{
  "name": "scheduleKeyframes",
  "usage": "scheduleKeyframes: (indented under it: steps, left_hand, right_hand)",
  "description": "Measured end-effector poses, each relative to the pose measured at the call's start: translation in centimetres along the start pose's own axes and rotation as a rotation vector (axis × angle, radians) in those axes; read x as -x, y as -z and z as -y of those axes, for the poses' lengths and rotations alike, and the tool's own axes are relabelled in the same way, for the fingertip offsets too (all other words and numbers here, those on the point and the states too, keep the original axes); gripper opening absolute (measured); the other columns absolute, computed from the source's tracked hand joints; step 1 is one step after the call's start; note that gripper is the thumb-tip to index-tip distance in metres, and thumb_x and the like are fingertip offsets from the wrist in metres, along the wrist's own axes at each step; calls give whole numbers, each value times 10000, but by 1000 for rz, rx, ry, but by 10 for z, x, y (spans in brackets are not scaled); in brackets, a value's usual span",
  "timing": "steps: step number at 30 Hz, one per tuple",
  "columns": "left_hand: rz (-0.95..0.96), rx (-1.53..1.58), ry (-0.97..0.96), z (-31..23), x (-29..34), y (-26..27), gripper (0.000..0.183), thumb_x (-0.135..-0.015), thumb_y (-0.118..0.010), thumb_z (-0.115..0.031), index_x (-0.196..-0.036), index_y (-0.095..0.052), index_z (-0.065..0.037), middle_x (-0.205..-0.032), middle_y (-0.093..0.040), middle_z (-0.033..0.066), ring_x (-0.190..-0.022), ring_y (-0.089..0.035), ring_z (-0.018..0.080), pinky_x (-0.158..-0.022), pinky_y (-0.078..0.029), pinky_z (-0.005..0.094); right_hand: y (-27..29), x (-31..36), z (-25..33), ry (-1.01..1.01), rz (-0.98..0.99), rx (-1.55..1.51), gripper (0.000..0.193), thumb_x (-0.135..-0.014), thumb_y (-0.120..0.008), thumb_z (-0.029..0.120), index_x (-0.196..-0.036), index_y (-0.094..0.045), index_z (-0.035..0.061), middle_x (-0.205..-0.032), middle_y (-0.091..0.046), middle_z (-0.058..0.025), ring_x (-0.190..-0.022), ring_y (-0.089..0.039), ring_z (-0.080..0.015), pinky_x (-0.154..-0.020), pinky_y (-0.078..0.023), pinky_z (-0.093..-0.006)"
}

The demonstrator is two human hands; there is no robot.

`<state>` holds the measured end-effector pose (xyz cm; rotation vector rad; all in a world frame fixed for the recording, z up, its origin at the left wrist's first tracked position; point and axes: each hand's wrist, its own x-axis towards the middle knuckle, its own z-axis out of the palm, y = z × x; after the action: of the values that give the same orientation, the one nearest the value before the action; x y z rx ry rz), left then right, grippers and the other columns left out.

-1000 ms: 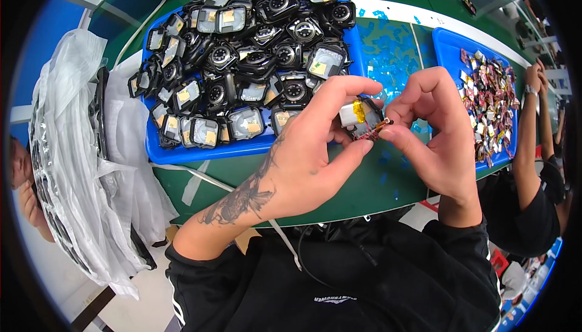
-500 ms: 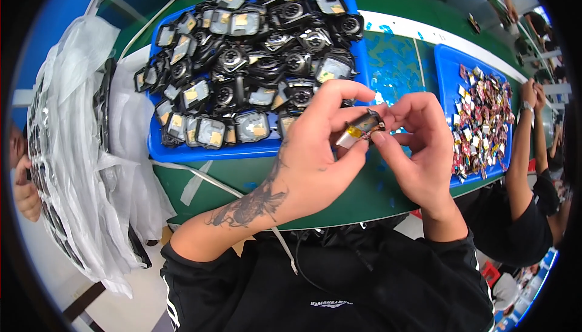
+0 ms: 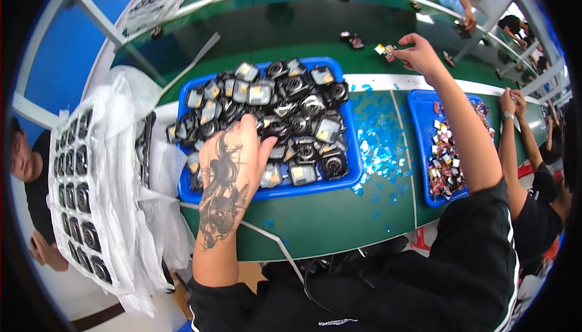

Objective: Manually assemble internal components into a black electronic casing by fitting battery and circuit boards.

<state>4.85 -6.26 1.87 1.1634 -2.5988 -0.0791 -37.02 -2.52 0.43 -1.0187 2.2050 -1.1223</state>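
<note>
My left hand (image 3: 227, 156) is over the near left part of a heap of black watch cases (image 3: 294, 83) in a blue tray (image 3: 285, 191). Its thumb stands apart from the fingers, whose tips are partly hidden behind the hand; nothing shows in its grasp. At the far right, my right arm stretches over a dark green belt (image 3: 273, 35). There my right hand (image 3: 419, 59) pinches a small electronic module (image 3: 385, 51) with silver, yellow and reddish parts at its fingertips.
Right of the watch cases stands a second blue tray (image 3: 418, 150) with small electronic parts (image 3: 445, 159). Blue film scraps (image 3: 382, 156) litter the table between them. White-wrapped stacked trays of watch cases (image 3: 79, 192) stand at left. More modules (image 3: 353, 40) lie on the belt. Other people work nearby.
Both hands were together at the middle over a watch case with a silver, yellow-taped part. They have parted: the left went to the heap, the right out over the belt. The view has shifted too.
</note>
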Motion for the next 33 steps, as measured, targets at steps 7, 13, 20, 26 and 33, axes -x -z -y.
scheduleKeyframes:
  steps: [7,13,20,26,33]
  left_hand:
    - [-42,146,28,9,2,1,205,-816,-706,-127,-997,-642,-55,-812,-679,135,-741,-663,328,-671,-518,418]
    - [-149,1215,102,-5,-7,7,109,-916,-584,37,-1022,-579,15,-885,-636,78,-718,-666,155,-630,-544,253]
    - [299,2000,459,-36,-1,-5,196,-938,-571,-6,-1095,-462,-49,-1018,-686,234,-688,-687,191,-565,-540,244]
    - [346,1855,422,-51,1,-9,293,-921,-616,-26,-1175,-472,-44,-998,-706,182,-671,-663,143,-567,-505,215]
    - [340,1798,343,-60,5,-7,369,-947,-569,-51,-1297,-453,-38,-1044,-677,150,-753,-660,141,-609,-503,221]
  right_hand:
    - [22,-53,-54,-175,-177,57,386,-755,-823,156,-1018,-570,29,-763,-596,-47,-643,-575,-144,-541,-470,-282]
    - [74,-2,-28,166,-233,478,215,-817,-735,201,-871,-660,6,-716,-649,-102,-674,-640,-211,-646,-502,-333]
    - [84,100,-25,250,146,882,230,-749,-778,166,-898,-681,20,-826,-668,-136,-816,-661,-295,-736,-516,-382]
    - [84,110,-59,270,46,839,246,-746,-754,110,-941,-651,1,-938,-651,-162,-916,-641,-344,-829,-506,-412]
    - [88,116,-72,236,-11,877,231,-755,-726,64,-951,-618,8,-907,-640,-155,-884,-633,-352,-792,-495,-418]
